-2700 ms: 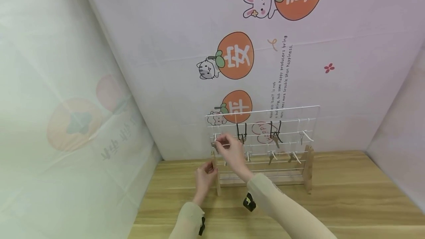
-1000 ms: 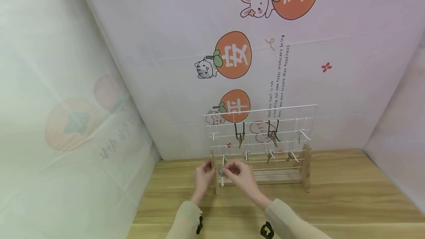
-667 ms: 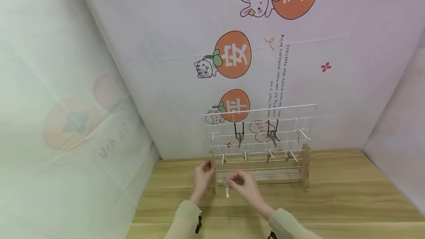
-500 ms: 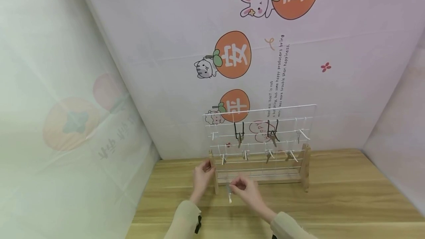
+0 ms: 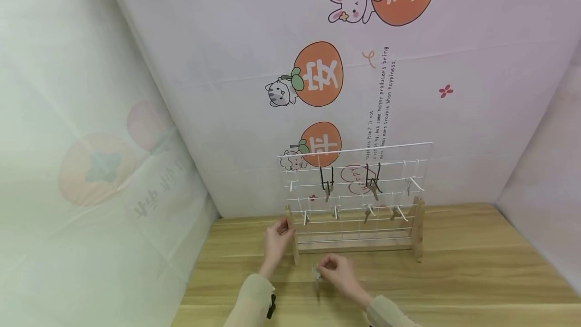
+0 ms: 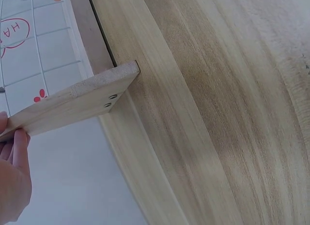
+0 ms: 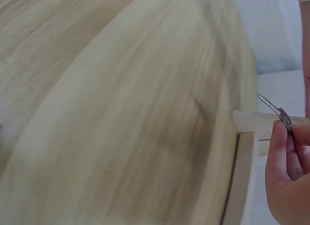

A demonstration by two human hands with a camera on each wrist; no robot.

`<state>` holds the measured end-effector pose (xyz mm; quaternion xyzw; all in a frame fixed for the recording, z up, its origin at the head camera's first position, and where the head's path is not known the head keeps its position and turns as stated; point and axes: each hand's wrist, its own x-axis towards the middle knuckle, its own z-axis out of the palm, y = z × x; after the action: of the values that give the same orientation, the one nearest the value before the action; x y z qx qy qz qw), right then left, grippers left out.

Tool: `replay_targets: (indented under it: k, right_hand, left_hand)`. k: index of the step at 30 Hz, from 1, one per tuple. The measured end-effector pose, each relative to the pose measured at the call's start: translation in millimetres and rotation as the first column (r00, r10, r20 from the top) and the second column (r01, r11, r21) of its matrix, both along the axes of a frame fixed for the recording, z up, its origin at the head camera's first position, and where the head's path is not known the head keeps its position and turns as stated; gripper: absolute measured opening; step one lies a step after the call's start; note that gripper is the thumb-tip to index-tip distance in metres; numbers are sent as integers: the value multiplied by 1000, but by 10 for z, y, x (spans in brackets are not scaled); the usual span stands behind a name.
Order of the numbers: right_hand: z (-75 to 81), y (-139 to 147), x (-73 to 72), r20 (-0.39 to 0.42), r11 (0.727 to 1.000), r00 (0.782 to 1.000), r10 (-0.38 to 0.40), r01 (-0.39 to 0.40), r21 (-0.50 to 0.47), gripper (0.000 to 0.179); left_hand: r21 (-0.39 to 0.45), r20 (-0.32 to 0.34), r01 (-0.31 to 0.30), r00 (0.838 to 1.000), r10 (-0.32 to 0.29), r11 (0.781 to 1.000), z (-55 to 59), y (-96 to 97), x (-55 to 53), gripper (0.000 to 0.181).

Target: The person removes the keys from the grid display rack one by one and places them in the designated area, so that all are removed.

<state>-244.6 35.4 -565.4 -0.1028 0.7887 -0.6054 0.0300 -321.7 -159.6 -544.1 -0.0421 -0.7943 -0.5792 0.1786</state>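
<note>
the key (image 7: 269,103) sits near the right edge of the right wrist view, its bow pinched by the right hand (image 7: 286,172), thumb and fingers clamped on it and the blade left free. in the head view the same pinch lies low, right of center, in front of the wire rack (image 5: 355,150) and apart from it, over the table (image 5: 463,256).

the key looks like plain metal — likely light, stiff and hard to break, but smooth and thin enough to twist or slide in a loose pinch. the flat bow seems the best place to take hold, since it gives the fingertips some width; the narrow blade would probably roll. whether a second key is tucked behind it, i cannot tell.

as for pointing: in the right wrist view the long axis slants, tip toward the upper left, bow at the lower right. in the head view it hangs nearly straight down the frame from the fingertips, tip toward the bottom edge, somewhat blurred.

at the left of the left wrist view, the left hand (image 6: 14,179) grips the end board (image 6: 72,106) of the rack, its fingers closed on the wood — thumb on one side, fingertips on the other. more keys (image 5: 374,192) hang on the rack's hooks, right of center in the head view.
</note>
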Motion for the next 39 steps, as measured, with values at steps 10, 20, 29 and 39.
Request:
replay_targets:
  k: [10, 20, 29, 39]
  right_hand:
    - [-202, -38, -36, 10, 999, 1000, -24, 24, 31, 11]
    - [-252, -88, -97, 34, 999, 999, 15, -16, 31, 10]
    - [-329, -96, -129, -11, 999, 999, 36, -36, -12, 8]
    - [-347, -87, -153, 51, 999, 998, 27, -28, 17, 9]
  left_hand:
    - [-32, -15, 15, 1000, -15, 999, 5, -19, 6, 30]
    - [-23, -17, 21, 1000, -21, 1000, -8, -26, -9, 30]
    - [-23, -17, 20, 1000, -20, 1000, -11, -27, -20, 33]
    - [-16, -21, 33, 999, -34, 999, -6, -18, -4, 31]
